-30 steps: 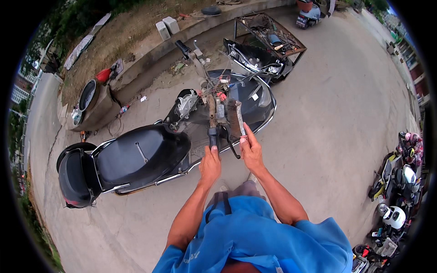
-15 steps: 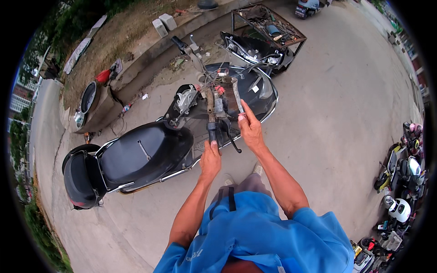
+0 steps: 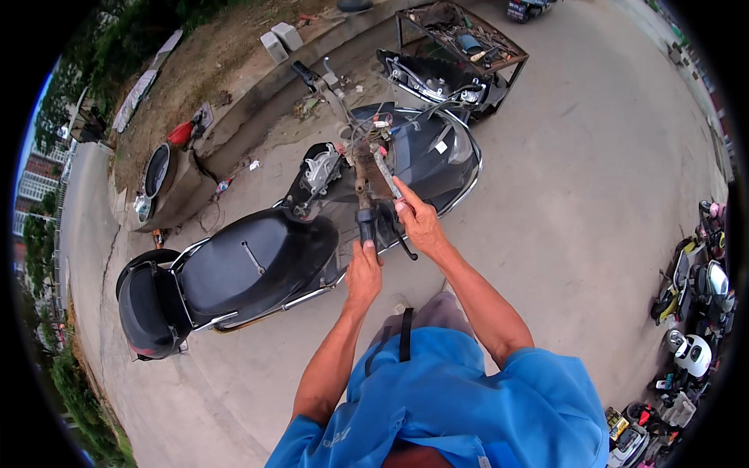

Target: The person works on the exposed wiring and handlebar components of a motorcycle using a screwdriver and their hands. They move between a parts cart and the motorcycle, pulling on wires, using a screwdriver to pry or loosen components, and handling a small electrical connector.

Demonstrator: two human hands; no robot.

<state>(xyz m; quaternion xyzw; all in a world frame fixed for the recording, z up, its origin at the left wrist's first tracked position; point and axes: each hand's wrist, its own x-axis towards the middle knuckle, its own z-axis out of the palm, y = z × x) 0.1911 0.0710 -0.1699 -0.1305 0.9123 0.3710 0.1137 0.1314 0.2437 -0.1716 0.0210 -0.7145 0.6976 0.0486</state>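
Note:
A black electric scooter stands side-on before me, with its handlebar stripped of covers. Wrapped round the near black handlebar grip (image 3: 366, 223) is my left hand (image 3: 363, 274). My right hand (image 3: 422, 227) is closed on the lower end of a long grey metal tool (image 3: 386, 173), whose exact kind I cannot make out. The tool's upper end lies against or just over the rusty handlebar stem (image 3: 360, 166). Beneath my right hand a black brake lever (image 3: 407, 248) sticks out. Loose wires (image 3: 380, 125) cluster around the middle of the handlebar.
On the black seat (image 3: 218, 281) lies a wrench (image 3: 253, 258). Beyond the front end, a removed scooter panel (image 3: 437, 87) leans by a metal-framed tool stand (image 3: 521, 59). A concrete curb (image 3: 234, 117) runs behind. Several parked scooters (image 3: 690, 355) line the right.
My right hand has moved left with the metal tool, bringing its upper end from right of the stem onto or over it. My left hand keeps its grip.

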